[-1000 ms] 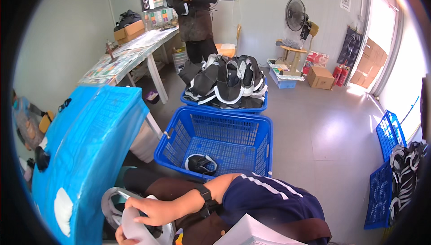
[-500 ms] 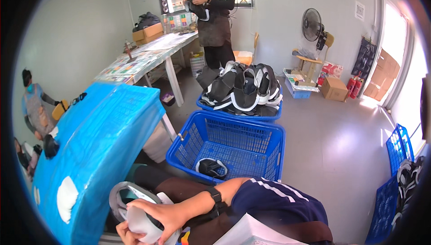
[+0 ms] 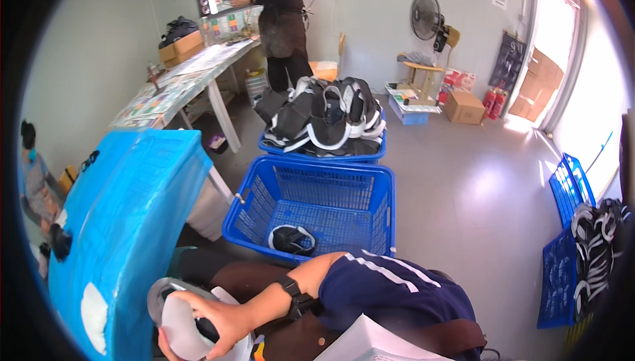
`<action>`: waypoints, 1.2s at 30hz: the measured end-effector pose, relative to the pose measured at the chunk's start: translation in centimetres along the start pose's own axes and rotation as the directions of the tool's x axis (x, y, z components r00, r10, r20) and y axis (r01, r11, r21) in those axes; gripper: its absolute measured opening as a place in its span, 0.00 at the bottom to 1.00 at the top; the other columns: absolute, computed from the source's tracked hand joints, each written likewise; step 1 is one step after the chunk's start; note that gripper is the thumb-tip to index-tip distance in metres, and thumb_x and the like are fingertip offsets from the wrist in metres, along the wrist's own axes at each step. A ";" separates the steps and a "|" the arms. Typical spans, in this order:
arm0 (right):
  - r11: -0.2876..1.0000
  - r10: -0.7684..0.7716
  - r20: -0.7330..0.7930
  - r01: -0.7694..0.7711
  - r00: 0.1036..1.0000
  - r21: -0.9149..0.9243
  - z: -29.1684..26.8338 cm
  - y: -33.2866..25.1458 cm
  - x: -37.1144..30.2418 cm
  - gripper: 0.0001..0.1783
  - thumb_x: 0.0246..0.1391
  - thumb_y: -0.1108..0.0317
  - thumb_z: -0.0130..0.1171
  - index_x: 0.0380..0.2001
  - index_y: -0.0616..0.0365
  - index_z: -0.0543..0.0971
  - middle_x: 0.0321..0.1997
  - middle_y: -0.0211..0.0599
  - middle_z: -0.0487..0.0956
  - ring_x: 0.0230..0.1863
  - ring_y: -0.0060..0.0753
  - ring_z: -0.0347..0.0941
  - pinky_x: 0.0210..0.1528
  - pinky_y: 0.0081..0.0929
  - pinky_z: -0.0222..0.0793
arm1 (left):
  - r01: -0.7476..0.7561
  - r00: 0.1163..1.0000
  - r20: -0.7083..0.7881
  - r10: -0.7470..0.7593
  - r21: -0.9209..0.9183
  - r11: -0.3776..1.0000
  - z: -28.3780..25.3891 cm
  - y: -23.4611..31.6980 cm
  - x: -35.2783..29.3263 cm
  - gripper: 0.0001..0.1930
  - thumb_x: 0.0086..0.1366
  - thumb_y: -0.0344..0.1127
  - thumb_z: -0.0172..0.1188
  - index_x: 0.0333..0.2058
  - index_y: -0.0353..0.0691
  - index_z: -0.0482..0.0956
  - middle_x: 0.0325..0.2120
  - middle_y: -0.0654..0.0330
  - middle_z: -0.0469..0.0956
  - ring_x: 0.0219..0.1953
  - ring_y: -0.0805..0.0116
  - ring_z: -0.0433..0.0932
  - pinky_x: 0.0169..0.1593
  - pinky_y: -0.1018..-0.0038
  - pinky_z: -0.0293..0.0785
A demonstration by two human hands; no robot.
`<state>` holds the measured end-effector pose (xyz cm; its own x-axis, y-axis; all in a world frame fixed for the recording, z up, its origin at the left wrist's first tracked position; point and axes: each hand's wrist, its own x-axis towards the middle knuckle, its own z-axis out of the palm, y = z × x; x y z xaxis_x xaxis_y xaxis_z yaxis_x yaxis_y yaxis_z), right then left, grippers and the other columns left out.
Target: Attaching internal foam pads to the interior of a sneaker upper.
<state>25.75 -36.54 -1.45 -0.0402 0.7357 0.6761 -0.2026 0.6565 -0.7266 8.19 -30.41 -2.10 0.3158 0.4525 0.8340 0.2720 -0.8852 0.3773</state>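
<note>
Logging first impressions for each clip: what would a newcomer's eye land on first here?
Probably the big blue cover filling the left side, and beside it the blue basket on the floor with one black shoe upper inside. Behind it a second basket is heaped with black-and-white uppers. At the bottom edge, a hand grips a white piece.
</note>
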 end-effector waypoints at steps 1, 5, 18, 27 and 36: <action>1.000 -0.001 -0.042 0.000 0.999 -0.022 -1.0 0.0 -0.5 0.67 0.29 0.64 0.72 0.63 0.62 0.34 0.65 0.50 0.46 0.66 0.43 0.49 0.64 0.45 0.51 | -0.013 0.999 0.029 0.014 -0.035 0.999 0.5 0.8 0.7 0.47 0.57 0.69 0.42 0.51 0.20 0.63 0.44 0.38 0.70 0.43 0.53 0.74 0.47 0.65 0.73; 1.000 -0.011 -0.039 0.012 0.999 0.003 -0.2 0.2 0.0 0.66 0.29 0.61 0.71 0.63 0.63 0.35 0.64 0.50 0.47 0.65 0.43 0.50 0.64 0.45 0.51 | 0.409 0.908 0.047 -0.417 -0.320 0.855 -1.2 3.4 2.7 0.18 0.55 0.43 0.53 0.37 0.32 0.67 0.42 0.49 0.69 0.42 0.57 0.73 0.45 0.65 0.71; 0.970 -0.024 0.075 0.041 0.997 -0.238 -0.1 0.2 -0.4 0.63 0.30 0.47 0.74 0.61 0.68 0.47 0.64 0.46 0.51 0.62 0.40 0.54 0.64 0.42 0.46 | -0.988 0.123 0.334 0.934 0.127 0.085 0.6 -0.3 9.3 0.09 0.55 0.35 0.55 0.33 0.35 0.72 0.37 0.52 0.74 0.43 0.56 0.74 0.46 0.69 0.71; 0.991 -0.016 0.097 0.029 0.995 -0.134 0.2 -0.6 -0.5 0.50 0.40 0.55 0.68 0.62 0.63 0.53 0.67 0.51 0.53 0.64 0.40 0.53 0.63 0.34 0.49 | 0.353 0.935 0.248 -0.255 -0.727 0.589 0.0 6.0 1.2 0.37 0.53 0.48 0.61 0.56 0.32 0.59 0.51 0.45 0.66 0.54 0.48 0.67 0.58 0.58 0.61; 0.962 0.214 -0.011 -0.209 0.977 0.173 -0.6 -1.4 -1.5 0.34 0.48 0.78 0.60 0.58 0.68 0.60 0.59 0.46 0.66 0.59 0.29 0.63 0.61 0.27 0.57 | 0.549 0.828 0.328 -0.455 -0.642 0.536 0.2 5.4 0.0 0.28 0.49 0.26 0.66 0.47 0.32 0.62 0.41 0.50 0.73 0.45 0.65 0.74 0.47 0.70 0.72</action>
<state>26.69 -38.54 -1.52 -0.0723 0.8611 0.5032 -0.3556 0.4491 -0.8197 9.82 -35.17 -0.13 0.4362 0.8124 0.3869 -0.2649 -0.2950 0.9180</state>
